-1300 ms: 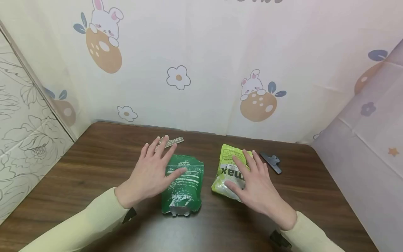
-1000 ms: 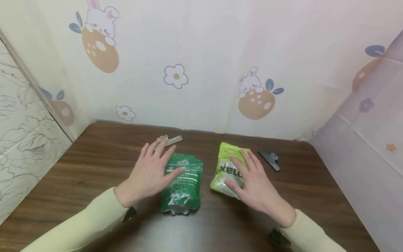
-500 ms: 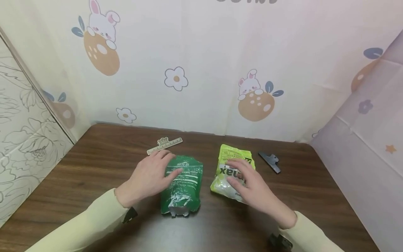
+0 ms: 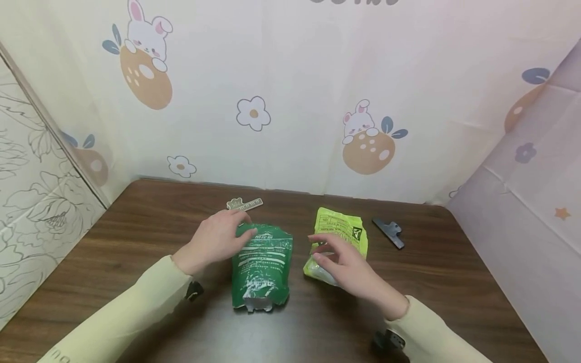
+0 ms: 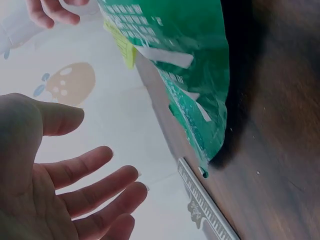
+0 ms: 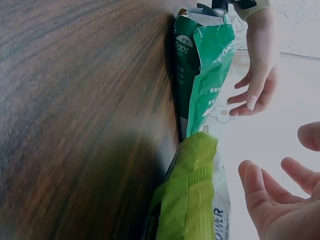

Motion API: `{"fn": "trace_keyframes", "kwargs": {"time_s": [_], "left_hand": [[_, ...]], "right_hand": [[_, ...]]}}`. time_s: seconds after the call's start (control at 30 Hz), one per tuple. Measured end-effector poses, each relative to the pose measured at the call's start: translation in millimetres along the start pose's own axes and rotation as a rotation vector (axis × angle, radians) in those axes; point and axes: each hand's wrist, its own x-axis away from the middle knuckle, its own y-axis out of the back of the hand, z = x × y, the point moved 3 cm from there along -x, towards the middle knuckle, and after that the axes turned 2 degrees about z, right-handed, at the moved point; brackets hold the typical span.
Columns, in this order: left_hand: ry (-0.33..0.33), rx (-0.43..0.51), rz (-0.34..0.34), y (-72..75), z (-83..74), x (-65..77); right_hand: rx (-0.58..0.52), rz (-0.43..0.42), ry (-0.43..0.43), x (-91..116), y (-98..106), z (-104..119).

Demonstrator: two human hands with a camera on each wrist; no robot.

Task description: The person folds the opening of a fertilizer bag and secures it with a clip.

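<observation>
A green foil bag point(image 4: 264, 262) with white print lies on the brown table, its silvery torn end toward me. My left hand point(image 4: 213, 238) hovers at its far left corner, fingers loosely bent; the left wrist view shows that hand point(image 5: 75, 185) apart from the bag with nothing in it. To the right lies a lime-green bag point(image 4: 338, 227) with a clear lower part. Over its near half is my right hand point(image 4: 349, 269), thumb and fingers spread apart and holding nothing, as the right wrist view of the hand point(image 6: 285, 195) confirms.
Behind the green bag lies a flat clip point(image 4: 250, 204) with a piano-key pattern, partly hidden by my left hand. A dark metal clip point(image 4: 389, 233) sits right of the lime bag. A printed cloth point(image 4: 295, 141) hangs along the table's back edge.
Both hands have drawn back toward me and their fingers have bent from nearly straight. The right hand has also shifted left. Bags and clips stay in place.
</observation>
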Motion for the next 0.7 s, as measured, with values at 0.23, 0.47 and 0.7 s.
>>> {"fn": "trace_keyframes", "kwargs": {"time_s": [0.23, 0.47, 0.7], "left_hand": [[0.022, 0.007, 0.021, -4.8, 8.2, -10.5], [0.041, 0.028, 0.024, -9.3, 13.6, -17.2], [0.067, 0.019, 0.087, -14.7, 17.7, -22.1]], "right_hand": [[0.026, 0.018, -0.018, -5.1, -5.7, 0.5], [0.029, -0.018, -0.147, -16.4, -14.1, -5.3], [0.012, 0.004, -0.212, -25.1, -22.2, -2.1]]}}
